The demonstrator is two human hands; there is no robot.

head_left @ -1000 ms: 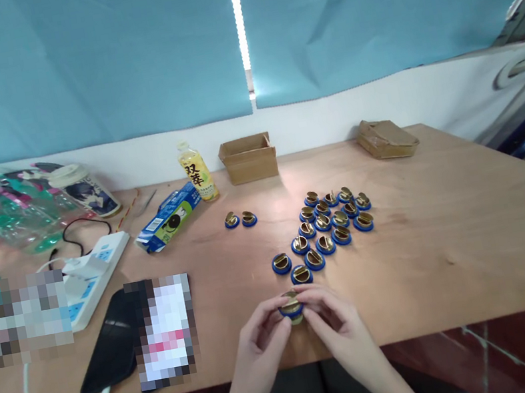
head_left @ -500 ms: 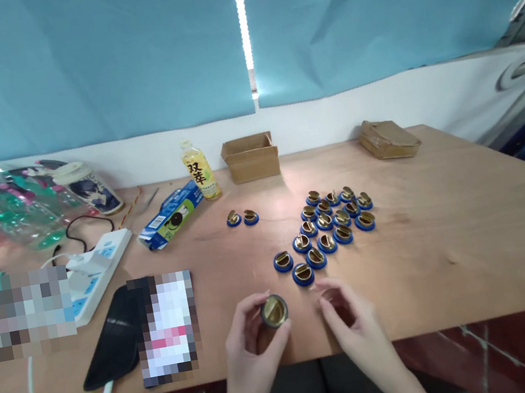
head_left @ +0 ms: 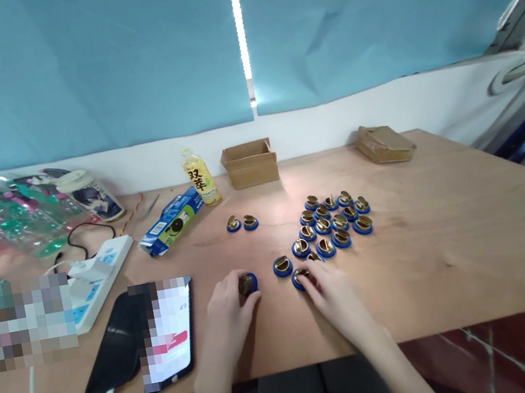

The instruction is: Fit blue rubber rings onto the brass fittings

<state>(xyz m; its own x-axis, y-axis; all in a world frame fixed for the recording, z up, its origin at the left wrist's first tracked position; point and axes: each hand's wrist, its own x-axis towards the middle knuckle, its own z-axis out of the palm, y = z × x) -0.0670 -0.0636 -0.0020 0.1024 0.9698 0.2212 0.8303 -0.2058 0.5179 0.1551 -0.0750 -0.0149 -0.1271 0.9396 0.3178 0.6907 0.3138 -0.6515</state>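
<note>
My left hand (head_left: 227,316) is closed around a round gold piece with a blue rim (head_left: 253,283), tilted on edge, low over the table or touching it; I cannot tell which. The fingers of my right hand (head_left: 333,294) pinch another round gold-and-blue piece (head_left: 299,278) at the near end of a cluster. Each piece in the cluster has a blue base and a gold top with a raised half-round flap, like this one (head_left: 326,247). One piece lies partly hidden behind my right hand. Just left of the cluster sits a single piece (head_left: 282,266).
Two more pieces (head_left: 241,223) lie farther back. Behind them stand a yellow-labelled bottle (head_left: 201,179), a blue-green carton (head_left: 173,224) and an open cardboard box (head_left: 252,170). Phones (head_left: 120,340), a power strip (head_left: 104,278) and cables lie left. A brown package (head_left: 384,144) is back right.
My left hand has moved left and away from me, turning its piece on edge. My right hand has moved forward and left from the bare table onto the nearest piece of the cluster.
</note>
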